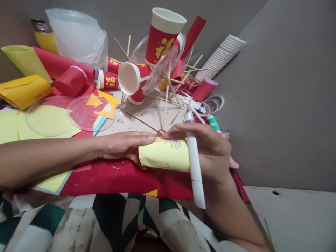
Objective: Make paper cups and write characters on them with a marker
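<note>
My left hand (pixel 123 144) reaches in from the left and grips the left end of a pale yellow paper roll (pixel 164 154) that lies over the red paper (pixel 118 176). My right hand (pixel 207 147) closes on the roll's right end and also holds a white marker pen (pixel 194 161), purple tip up, cap end pointing toward me. Thin pen lines show on the yellow paper near a small red loop (pixel 160 132) between my fingertips.
Red paper cups (pixel 160 38) lie and stand among wooden skewers (pixel 168 94) at the back. A stack of white cups (pixel 220 57) leans at the right. Clear plastic lids (pixel 90 112), yellow sheets (pixel 39 122), more markers (pixel 194 104) and a plastic bag (pixel 78 35) surround them.
</note>
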Available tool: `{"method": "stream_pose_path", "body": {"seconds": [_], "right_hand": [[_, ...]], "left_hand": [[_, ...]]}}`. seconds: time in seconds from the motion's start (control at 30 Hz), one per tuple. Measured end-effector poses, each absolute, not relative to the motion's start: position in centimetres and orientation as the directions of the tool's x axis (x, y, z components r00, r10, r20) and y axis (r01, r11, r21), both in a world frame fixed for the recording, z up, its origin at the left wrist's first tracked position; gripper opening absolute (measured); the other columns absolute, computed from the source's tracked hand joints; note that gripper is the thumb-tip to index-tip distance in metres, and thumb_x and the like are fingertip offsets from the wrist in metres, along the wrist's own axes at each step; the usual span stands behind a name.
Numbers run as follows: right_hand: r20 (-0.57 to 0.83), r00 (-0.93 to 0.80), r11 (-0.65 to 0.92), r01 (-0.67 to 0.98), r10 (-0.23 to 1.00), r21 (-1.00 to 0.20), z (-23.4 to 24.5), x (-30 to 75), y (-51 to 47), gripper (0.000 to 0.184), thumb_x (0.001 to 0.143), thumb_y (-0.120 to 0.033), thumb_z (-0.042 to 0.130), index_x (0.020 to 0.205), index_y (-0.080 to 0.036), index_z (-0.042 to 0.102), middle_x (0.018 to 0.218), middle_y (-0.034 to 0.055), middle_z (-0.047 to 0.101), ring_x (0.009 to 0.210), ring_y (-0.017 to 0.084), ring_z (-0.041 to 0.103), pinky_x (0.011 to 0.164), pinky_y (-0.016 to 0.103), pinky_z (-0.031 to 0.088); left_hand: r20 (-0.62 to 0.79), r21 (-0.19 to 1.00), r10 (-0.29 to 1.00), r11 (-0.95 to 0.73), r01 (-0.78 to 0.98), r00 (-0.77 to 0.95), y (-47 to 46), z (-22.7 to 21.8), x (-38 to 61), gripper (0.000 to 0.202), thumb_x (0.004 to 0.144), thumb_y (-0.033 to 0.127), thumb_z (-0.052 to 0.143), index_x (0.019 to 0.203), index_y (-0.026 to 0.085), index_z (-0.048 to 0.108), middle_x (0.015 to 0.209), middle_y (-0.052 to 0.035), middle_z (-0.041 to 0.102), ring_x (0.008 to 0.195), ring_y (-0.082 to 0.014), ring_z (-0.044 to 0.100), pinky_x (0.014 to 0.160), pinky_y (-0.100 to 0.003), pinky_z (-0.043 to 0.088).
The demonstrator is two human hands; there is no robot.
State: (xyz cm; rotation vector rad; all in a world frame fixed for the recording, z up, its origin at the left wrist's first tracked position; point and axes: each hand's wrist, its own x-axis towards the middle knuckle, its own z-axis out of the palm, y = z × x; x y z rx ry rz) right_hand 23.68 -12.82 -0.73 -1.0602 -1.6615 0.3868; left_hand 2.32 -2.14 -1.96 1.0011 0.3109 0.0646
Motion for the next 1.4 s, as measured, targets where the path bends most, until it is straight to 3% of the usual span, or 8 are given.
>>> {"method": "stream_pose_path", "body": {"seconds": [0.1,0.2,0.33,0.5,0.8,0.93,1.13,1.4], "right_hand": [[0.641,-0.005,0.589,0.401,0.767,-0.702,-0.5,23.6,-12.5,0.049,0.083,-0.025,0.083,0.128,-0.038,0.069,0.112,0.0009,0.079,0.102,0.025,0.077,0.087,0.044,0.069],[0.726,0.164,0.602,0.454,0.668,-0.656,0.2,23.4,-12.0,0.043,0.083,-0.023,0.084,0.122,-0.035,0.071,0.110,0.0001,0.078,0.102,0.023,0.077,0.093,0.043,0.066],[0.742,0.387,0.574,0.470,0.548,-0.670,0.8,22.9,-11.7,0.021,0.087,-0.029,0.082,0.106,-0.031,0.073,0.092,-0.0026,0.078,0.083,0.018,0.077,0.078,0.034,0.065],[0.610,0.402,0.440,0.440,0.683,-0.783,0.8,22.8,-12.1,0.015,0.092,-0.037,0.077,0.101,-0.027,0.070,0.087,-0.0005,0.080,0.043,0.007,0.051,0.040,0.023,0.043],[0.477,0.266,0.382,0.337,0.838,-0.861,0.7,21.7,-12.4,0.022,0.082,-0.024,0.084,0.097,-0.026,0.069,0.070,-0.0068,0.068,0.037,0.006,0.051,0.029,0.017,0.043],[0.499,0.247,0.402,0.354,0.831,-0.844,0.8,21.8,-12.4,0.022,0.082,-0.021,0.083,0.098,-0.026,0.069,0.073,-0.0062,0.068,0.040,0.006,0.054,0.032,0.016,0.046],[0.506,0.165,0.417,0.387,0.847,-0.823,0.6,22.0,-12.4,0.025,0.082,-0.020,0.082,0.103,-0.027,0.071,0.078,-0.0031,0.069,0.055,0.010,0.063,0.047,0.022,0.057],[0.694,0.198,0.499,0.563,0.693,-0.659,-0.6,23.8,-11.6,0.040,0.086,-0.018,0.076,0.122,-0.032,0.066,0.107,0.0011,0.077,0.098,0.019,0.076,0.070,0.029,0.064]], "left_hand": [[-0.243,0.810,0.191,0.580,0.090,0.951,-2.0,-1.8,2.3,0.055,0.082,0.053,0.080,0.127,0.021,0.069,0.119,-0.0093,0.074,0.099,-0.0205,0.071,0.082,-0.029,0.058],[-0.253,0.804,0.323,0.595,0.012,0.912,-1.8,-1.7,2.5,0.050,0.080,0.051,0.083,0.116,0.019,0.071,0.111,-0.0091,0.076,0.089,-0.0182,0.071,0.076,-0.028,0.058],[-0.197,0.838,0.507,0.531,-0.125,0.839,-1.7,-1.8,2.7,0.049,0.079,0.049,0.085,0.116,0.019,0.071,0.116,-0.0103,0.076,0.093,-0.0179,0.072,0.078,-0.027,0.058],[-0.099,0.948,0.634,0.294,-0.121,0.767,-1.7,-1.7,2.5,0.058,0.082,0.053,0.082,0.128,0.022,0.066,0.121,-0.0077,0.076,0.097,-0.0176,0.073,0.076,-0.023,0.056],[0.097,0.994,0.659,-0.024,-0.108,0.746,-1.5,-2.0,2.3,0.073,0.080,0.046,0.084,0.141,0.019,0.054,0.144,-0.0106,0.064,0.129,-0.0275,0.064,0.102,-0.034,0.056],[0.136,0.991,0.611,-0.075,-0.115,0.780,-1.4,-2.6,2.4,0.080,0.077,0.038,0.087,0.144,0.019,0.048,0.149,-0.0119,0.059,0.134,-0.0273,0.060,0.106,-0.036,0.054],[0.118,0.986,0.577,-0.167,-0.024,0.808,-1.3,-3.3,2.3,0.086,0.077,0.042,0.086,0.149,0.020,0.045,0.147,-0.0145,0.060,0.130,-0.0300,0.062,0.105,-0.042,0.054],[0.086,0.994,0.668,-0.012,-0.105,0.739,-0.9,-2.6,2.4,0.076,0.071,0.042,0.090,0.134,0.017,0.055,0.143,-0.0144,0.064,0.133,-0.0308,0.061,0.108,-0.042,0.050]]}}
